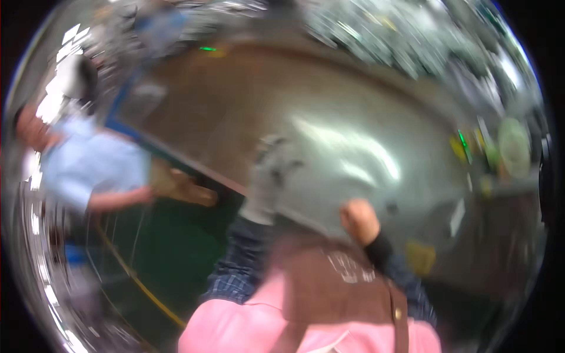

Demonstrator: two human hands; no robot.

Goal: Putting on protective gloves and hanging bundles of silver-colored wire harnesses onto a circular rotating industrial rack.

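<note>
Motion smears the whole view. My left hand, in a pale grey knit glove, reaches over the near edge of a wide metal-topped table. Dark marks show around its fingers, but their pose is blurred. Bare and curled closed, my right hand is over the table's near side, close to my brown apron. What it holds, if anything, is hidden. A small dark spot lies on the tabletop just right of this hand.
A person in a light blue top stands at the left. Blurred silvery items crowd the far side. At the right are a pale green round container, a white slip and a yellowish square. Green floor shows lower left.
</note>
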